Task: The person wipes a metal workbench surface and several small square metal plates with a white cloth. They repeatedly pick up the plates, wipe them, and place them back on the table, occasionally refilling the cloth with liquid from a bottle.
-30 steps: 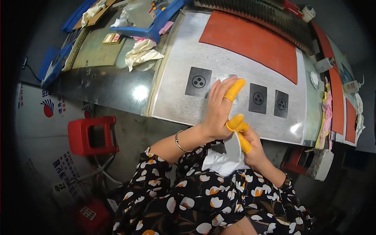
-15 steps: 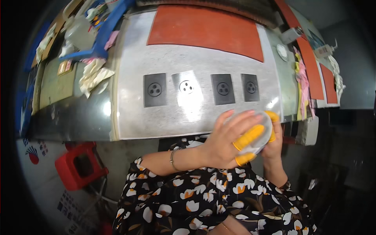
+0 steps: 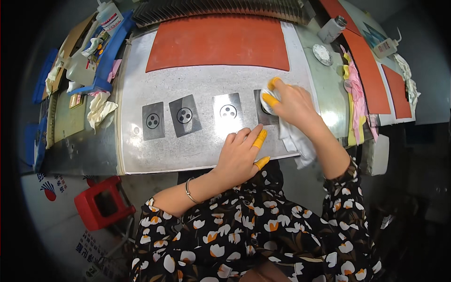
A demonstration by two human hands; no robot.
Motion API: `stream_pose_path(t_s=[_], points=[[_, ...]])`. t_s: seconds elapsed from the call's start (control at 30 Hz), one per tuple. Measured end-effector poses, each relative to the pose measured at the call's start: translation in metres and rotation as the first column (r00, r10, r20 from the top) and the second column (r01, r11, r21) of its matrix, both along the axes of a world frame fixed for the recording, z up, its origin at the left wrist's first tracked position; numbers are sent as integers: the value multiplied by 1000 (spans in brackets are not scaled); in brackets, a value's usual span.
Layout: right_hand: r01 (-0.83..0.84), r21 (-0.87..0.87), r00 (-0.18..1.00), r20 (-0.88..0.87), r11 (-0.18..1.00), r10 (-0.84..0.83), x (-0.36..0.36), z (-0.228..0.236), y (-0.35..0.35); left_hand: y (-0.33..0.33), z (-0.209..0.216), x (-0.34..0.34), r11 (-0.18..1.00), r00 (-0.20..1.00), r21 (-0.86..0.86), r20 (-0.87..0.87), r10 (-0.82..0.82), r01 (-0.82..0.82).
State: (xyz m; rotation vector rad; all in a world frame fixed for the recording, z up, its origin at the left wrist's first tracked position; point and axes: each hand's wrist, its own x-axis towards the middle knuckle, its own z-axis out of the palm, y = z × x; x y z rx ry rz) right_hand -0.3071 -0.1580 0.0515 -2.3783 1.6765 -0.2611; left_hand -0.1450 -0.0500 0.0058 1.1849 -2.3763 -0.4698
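Four dark rectangular plates lie in a row on the grey work surface, each marked with a ring around three dots: the far-left plate [image 3: 153, 134], a slightly tilted plate [image 3: 188, 128], a plate whitened by glare [image 3: 228, 126] and the rightmost plate [image 3: 267, 119]. My right hand [image 3: 293, 103], with yellow finger cots, is closed on a bunched white cloth [image 3: 296, 143] and presses it onto the rightmost plate, covering part of its mark. Fingers apart, my left hand [image 3: 242, 152] reaches a fingertip to that plate's lower edge; two of its fingers wear yellow cots.
An orange-red mat [image 3: 218, 44] lies at the back, before a ribbed metal rack [image 3: 216, 11]. On the left stands a blue tray [image 3: 110, 61] with bottles. To the right are a small bottle [image 3: 332, 29], a white round dish [image 3: 322, 54] and pink and yellow cloths [image 3: 354, 89].
Both hands were together at the table's front edge, around the white cloth. Now the right has carried it up onto the rightmost plate; the left has moved leftward, away from the cloth.
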Motion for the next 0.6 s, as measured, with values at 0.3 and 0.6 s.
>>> stream_pose_path(t_s=[0.3, 0.6], points=[[4, 125, 999, -39, 992, 1, 8, -27, -22, 1, -3, -5, 998, 998, -42, 39, 38, -37], [-81, 177, 996, -16, 981, 85, -5, -12, 63, 20, 0, 59, 986, 981, -53, -124, 152, -159]])
